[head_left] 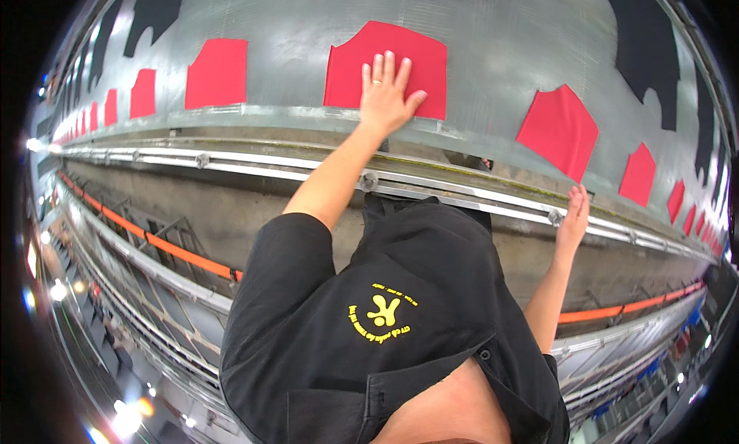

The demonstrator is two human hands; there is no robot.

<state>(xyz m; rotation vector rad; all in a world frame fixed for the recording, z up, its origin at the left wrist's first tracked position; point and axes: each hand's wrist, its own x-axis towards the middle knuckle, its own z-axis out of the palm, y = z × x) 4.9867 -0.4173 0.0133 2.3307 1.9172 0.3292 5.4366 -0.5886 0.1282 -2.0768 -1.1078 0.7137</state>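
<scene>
My left hand (pixel 390 92) lies flat with fingers spread on a red cut fabric piece (pixel 429 82) in the middle of the grey table (pixel 493 74). Its palm covers part of the lower edge. At the table's near edge on the right, my right hand (pixel 573 217) is held up with its fingers stretched out. Those fingertips are just below the lower corner of another red fabric piece (pixel 560 128). Whether they touch it, I cannot tell. That piece sits askew and has a soft crease.
More red pieces (pixel 216 73) line the near edge on both sides. Black fabric pieces (pixel 643 43) lie farther back. Between my body and the table runs a metal rail (pixel 285 164). Behind me are an orange bar (pixel 185 253) and other long rails.
</scene>
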